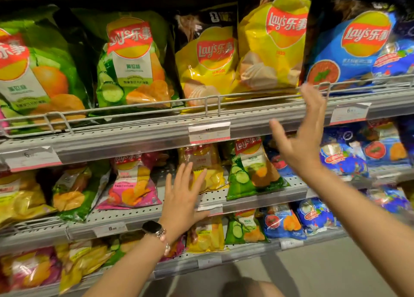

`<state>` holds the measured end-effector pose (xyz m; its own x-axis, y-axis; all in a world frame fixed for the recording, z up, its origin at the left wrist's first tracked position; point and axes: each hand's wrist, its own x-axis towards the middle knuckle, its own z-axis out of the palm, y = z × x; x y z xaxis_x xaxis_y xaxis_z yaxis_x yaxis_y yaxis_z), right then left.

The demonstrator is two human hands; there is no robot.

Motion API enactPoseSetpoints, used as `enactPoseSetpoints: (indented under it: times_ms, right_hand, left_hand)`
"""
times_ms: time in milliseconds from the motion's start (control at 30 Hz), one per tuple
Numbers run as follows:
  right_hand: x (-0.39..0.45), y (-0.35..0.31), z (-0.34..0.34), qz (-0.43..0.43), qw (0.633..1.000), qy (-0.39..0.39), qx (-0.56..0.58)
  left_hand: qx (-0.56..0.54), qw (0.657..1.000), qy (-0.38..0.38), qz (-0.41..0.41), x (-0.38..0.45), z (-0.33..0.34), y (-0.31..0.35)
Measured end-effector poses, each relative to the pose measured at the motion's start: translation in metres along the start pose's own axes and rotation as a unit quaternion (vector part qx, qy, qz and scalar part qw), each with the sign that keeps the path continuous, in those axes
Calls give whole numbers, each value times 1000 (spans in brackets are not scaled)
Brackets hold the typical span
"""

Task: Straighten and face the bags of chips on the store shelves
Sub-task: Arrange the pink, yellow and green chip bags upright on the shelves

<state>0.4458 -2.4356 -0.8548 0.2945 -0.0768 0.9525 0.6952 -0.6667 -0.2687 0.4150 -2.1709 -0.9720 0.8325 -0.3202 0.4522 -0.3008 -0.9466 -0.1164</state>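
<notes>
both hands free, mid-reach between two shelves of chips

on the top shelf, far left, two green bags (132,59) stand behind the wire rail (210,100), which is there to stop the stock sliding off the sloped shelf. the right one of the pair leans, its logo tilted, so it looks in need of squaring. next come two yellow bags (242,50), the left one sitting lower and partly behind the right one, so that pair is not level.

below, on the middle shelf, a pink bag (132,184) and a small yellow bag (206,169) lie back rather than stand. the left hand (182,198), with a watch (153,227) on its wrist, is spread flat with straight fingers and holds nothing; it lies in front of the small yellow bag, and i cannot tell whether it touches it. just to the right a small green bag (251,169) stands up among blue stock, seemingly out of its row.

the right hand (302,135) is raised, fingers straight and apart, empty, its tips near the rail below the tall yellow bag. beyond it stands a blue bag (349,47), upright and front-facing.
</notes>
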Motion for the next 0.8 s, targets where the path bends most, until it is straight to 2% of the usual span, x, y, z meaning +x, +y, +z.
enactPoseSetpoints:
  times_ms: [33, 100, 200, 333, 433, 567, 667, 800]
  right_hand:
    - [-23, -1, 3, -14, 1000, -7, 6]
    - [-61, 2, 12, 3, 997, -69, 20]
    - [-94, 15, 28, 90, 977, -192, -11]
    - [-111, 33, 46, 178, 933, -286, -129]
    - [-115, 42, 51, 186, 929, -273, -167]
    - [-111, 54, 50, 272, 914, -277, -115]
    - [-112, 60, 51, 257, 920, -281, -90]
    - [-113, 58, 52, 278, 928, -243, -47]
  left_hand:
    - [5, 999, -38, -24, 2, 6, 0]
    - [2, 994, -86, -63, 9, 16, -1]
    - [10, 989, -128, -66, 17, 29, -4]
    - [15, 992, -112, -59, 19, 34, -3]
    - [33, 992, -109, -51, 19, 36, -6]
    - [54, 988, -136, -53, 22, 30, -3]
    - [75, 982, -157, -69, 25, 25, 3]
    - [76, 977, -179, -86, 27, 22, 5]
